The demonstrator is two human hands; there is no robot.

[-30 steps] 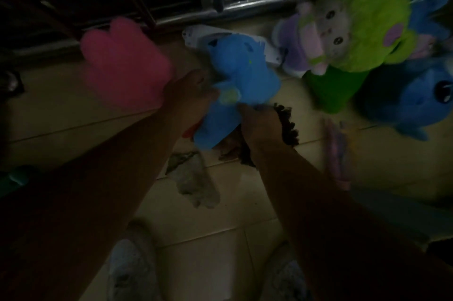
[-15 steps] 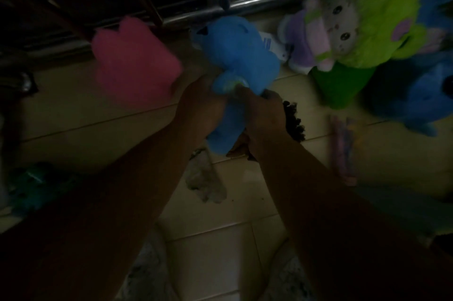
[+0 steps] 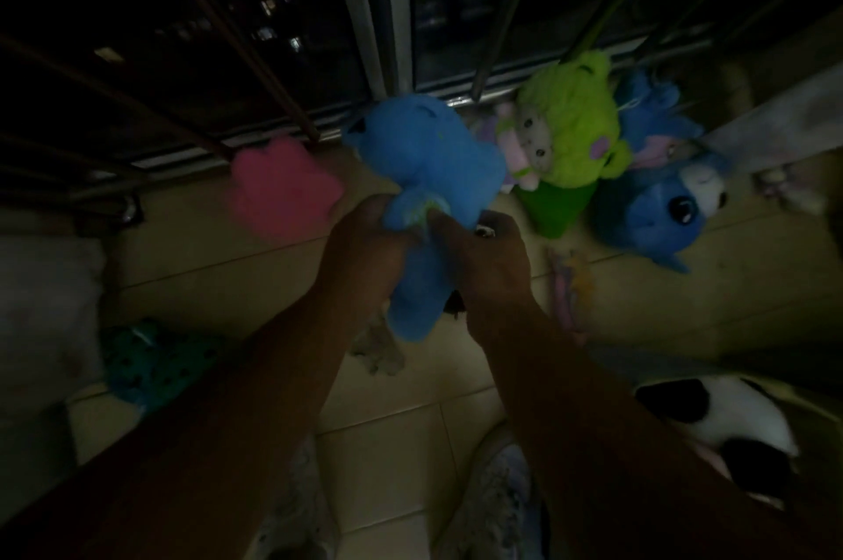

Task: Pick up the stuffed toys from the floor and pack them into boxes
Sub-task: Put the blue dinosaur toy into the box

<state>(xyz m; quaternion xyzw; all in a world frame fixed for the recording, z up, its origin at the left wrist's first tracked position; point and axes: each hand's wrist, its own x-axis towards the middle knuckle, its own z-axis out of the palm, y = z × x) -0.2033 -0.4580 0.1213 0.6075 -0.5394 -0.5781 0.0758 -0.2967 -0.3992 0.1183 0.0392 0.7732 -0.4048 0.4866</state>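
Observation:
In dim light I hold a blue stuffed toy up in the middle of the view. My left hand and my right hand both grip its middle, one on each side. A dark fuzzy thing pokes out under my right hand; whether the hand holds it I cannot tell. A pink stuffed toy lies on the floor to the left of the hands. On the floor at the right sit a green stuffed toy and a blue big-eyed stuffed toy.
Window bars and a metal sill run along the back. A teal dotted cloth lies at left, a grey rag under my arms, a black and white plush at lower right. My shoes stand on the tiled floor.
The blue toy has risen in my two hands and now stands more upright. The view has pulled back, so more floor and the black and white plush show.

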